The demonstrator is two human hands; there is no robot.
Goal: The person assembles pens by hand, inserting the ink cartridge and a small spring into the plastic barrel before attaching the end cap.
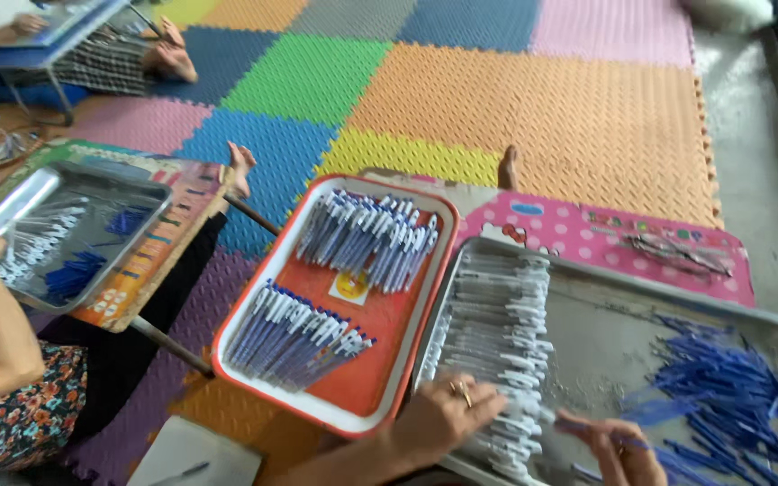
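Note:
My left hand point(443, 416) rests on a row of white pen barrels point(497, 333) lying in a metal tray point(587, 360), with its fingers closed over one of them. Just to its right, my right hand point(619, 447) pinches a blue pen refill point(587, 427) and points its tip toward the left hand. A heap of blue refills point(722, 387) fills the tray's right side. Left of the metal tray, an orange tray point(362, 396) holds two bundles of assembled white-and-blue pens point(366, 238).
A pink dotted low table point(587, 234) carries the trays. At the left another person point(2, 360) sits at a second low table with a metal tray point(74, 234) of pen parts. Colourful foam mats point(497, 99) cover the floor. A third person's bare feet point(168, 54) show at the top left.

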